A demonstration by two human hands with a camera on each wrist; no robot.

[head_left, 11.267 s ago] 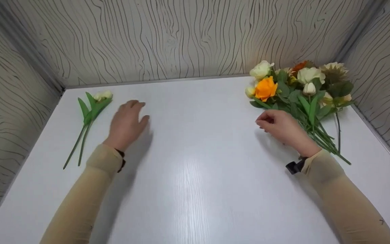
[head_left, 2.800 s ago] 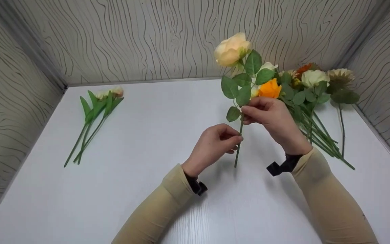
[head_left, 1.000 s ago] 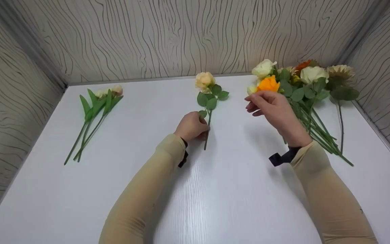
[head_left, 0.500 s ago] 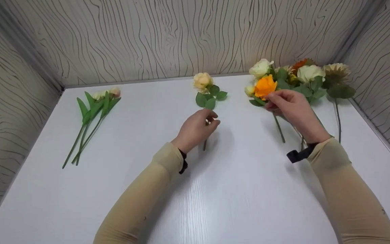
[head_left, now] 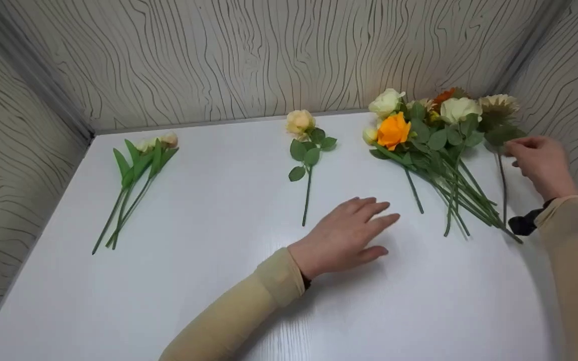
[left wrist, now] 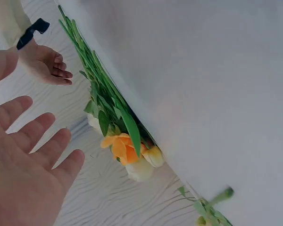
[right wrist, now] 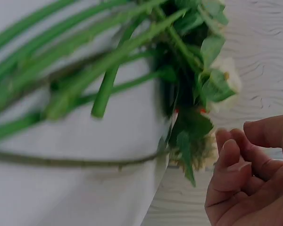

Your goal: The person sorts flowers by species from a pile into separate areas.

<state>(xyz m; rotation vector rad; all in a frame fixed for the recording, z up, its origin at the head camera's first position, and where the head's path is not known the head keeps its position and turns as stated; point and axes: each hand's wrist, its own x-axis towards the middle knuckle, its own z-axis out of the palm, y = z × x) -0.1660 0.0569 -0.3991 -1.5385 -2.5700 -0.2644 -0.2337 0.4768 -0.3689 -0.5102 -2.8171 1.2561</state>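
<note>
My left hand [head_left: 341, 235] is over the middle of the white table with its fingers spread, holding nothing. Beyond it lies a single peach rose [head_left: 300, 122], its leafy stem pointing toward me. At the far right, my right hand [head_left: 542, 163] is beside the leaf of a beige, many-petalled flower [head_left: 499, 104]. In the right wrist view its fingers [right wrist: 231, 155] are loosely bent, with a gap to the thumb and nothing between. Left of that hand lies a bunch of flowers, including an orange one [head_left: 393, 131] and a white rose [head_left: 461, 109], their green stems [head_left: 464, 193] crossing.
Several tulips [head_left: 136, 170] with pale heads and green leaves lie at the left of the table [head_left: 208, 200]. Wood-patterned panels [head_left: 249, 60] stand along the back and both sides.
The peach rose was held by both hands, then laid down and let go by my left hand, which moved nearer and rightward. My right hand moved from the orange flower to the far right.
</note>
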